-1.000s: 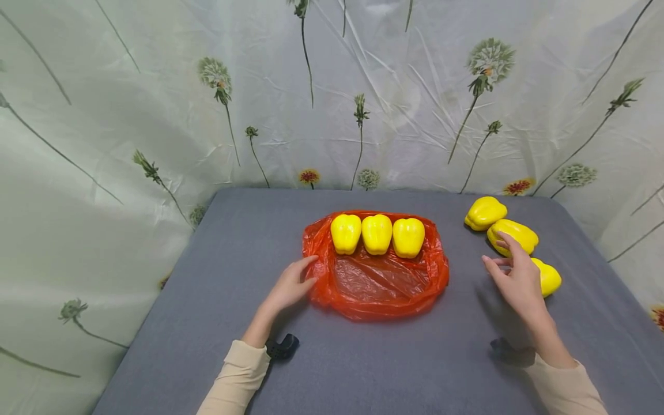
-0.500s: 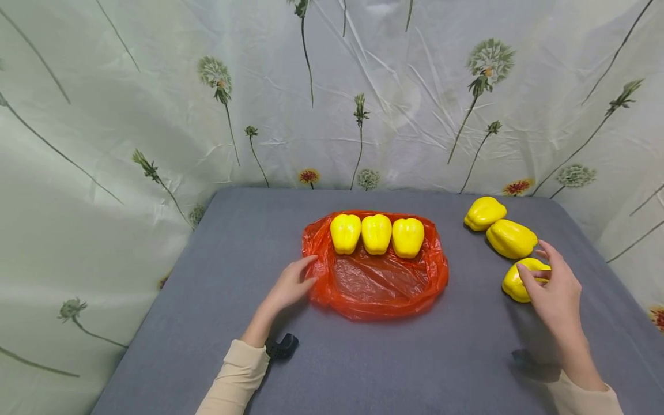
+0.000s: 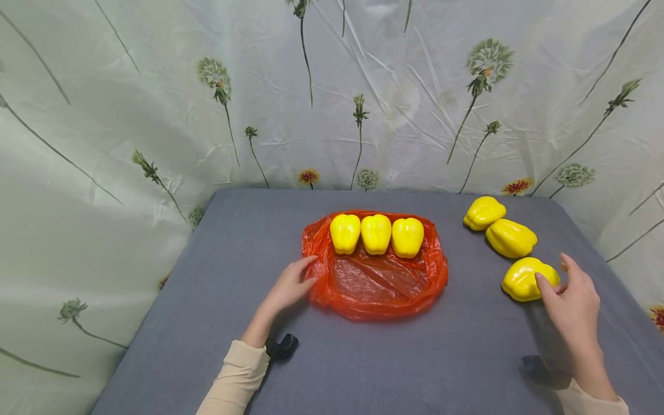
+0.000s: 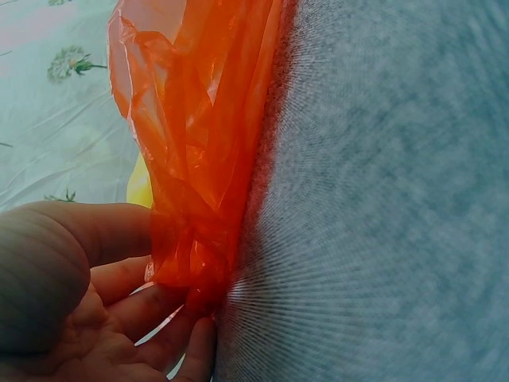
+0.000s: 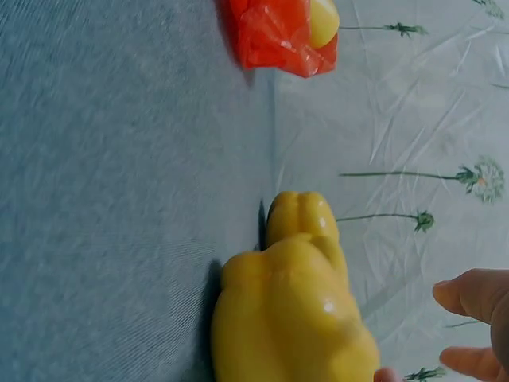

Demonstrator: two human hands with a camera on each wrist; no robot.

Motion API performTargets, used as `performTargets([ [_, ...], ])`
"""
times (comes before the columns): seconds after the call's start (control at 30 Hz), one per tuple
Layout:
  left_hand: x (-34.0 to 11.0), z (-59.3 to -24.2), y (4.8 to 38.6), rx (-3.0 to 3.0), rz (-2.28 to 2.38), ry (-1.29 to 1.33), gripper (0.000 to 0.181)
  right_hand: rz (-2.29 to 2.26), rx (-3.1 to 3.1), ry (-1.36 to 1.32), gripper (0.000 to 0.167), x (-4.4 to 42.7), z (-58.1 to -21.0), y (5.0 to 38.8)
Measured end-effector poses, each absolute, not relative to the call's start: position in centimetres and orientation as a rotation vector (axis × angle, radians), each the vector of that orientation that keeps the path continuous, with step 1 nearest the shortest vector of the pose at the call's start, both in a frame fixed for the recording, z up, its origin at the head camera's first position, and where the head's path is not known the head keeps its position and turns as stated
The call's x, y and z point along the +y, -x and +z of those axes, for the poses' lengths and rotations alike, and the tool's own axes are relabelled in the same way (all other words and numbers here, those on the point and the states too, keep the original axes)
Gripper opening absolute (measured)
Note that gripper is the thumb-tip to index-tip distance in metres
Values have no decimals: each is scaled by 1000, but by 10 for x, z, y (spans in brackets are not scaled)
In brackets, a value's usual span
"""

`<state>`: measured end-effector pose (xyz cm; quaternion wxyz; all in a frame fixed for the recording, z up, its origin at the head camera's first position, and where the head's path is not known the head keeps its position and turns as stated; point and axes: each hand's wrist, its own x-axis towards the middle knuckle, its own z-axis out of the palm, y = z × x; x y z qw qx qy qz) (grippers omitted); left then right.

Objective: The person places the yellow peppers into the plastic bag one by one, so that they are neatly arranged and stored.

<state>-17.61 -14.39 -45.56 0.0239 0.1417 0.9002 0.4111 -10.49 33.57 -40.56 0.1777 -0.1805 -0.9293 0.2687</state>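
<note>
In the head view a red plastic bag (image 3: 381, 305) lies spread on the grey table, its rim rolled low. Three yellow bell peppers (image 3: 376, 234) stand in a row along its far side. My left hand (image 3: 287, 285) holds the bag's left edge; the left wrist view shows bunched red film (image 4: 195, 247) at thumb and fingers, some tips hidden. Over on the right, my right hand (image 3: 576, 305) hovers at the right end of the nearest loose yellow bell pepper (image 3: 526, 279), thumb and fingers spread. Whether it touches that pepper, I cannot tell.
Behind the nearest loose pepper lie a second yellow bell pepper (image 3: 512, 238) and a third yellow bell pepper (image 3: 485, 212), tipped on their sides. A flower-printed curtain (image 3: 311, 144) hangs behind the table (image 3: 249, 230). Each wrist wears a black device (image 3: 283, 347).
My right hand has moved right and toward me, from the middle loose pepper to the nearest one's right end. The left hand, the bag and the peppers stay put.
</note>
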Motion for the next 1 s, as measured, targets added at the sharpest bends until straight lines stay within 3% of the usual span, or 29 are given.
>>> performTargets([
  [0.27,-144,-456,177,2785,1273,-448,50,752,-2911,607,77,349,-414,104],
  [0.43,-144,-456,177,2784,1268,-453,49,802,-2949,588,79,349,-421,107],
  [1.0,-143,-455,176,2789,1268,-443,50,897,-2848,188,74,339,-434,112],
])
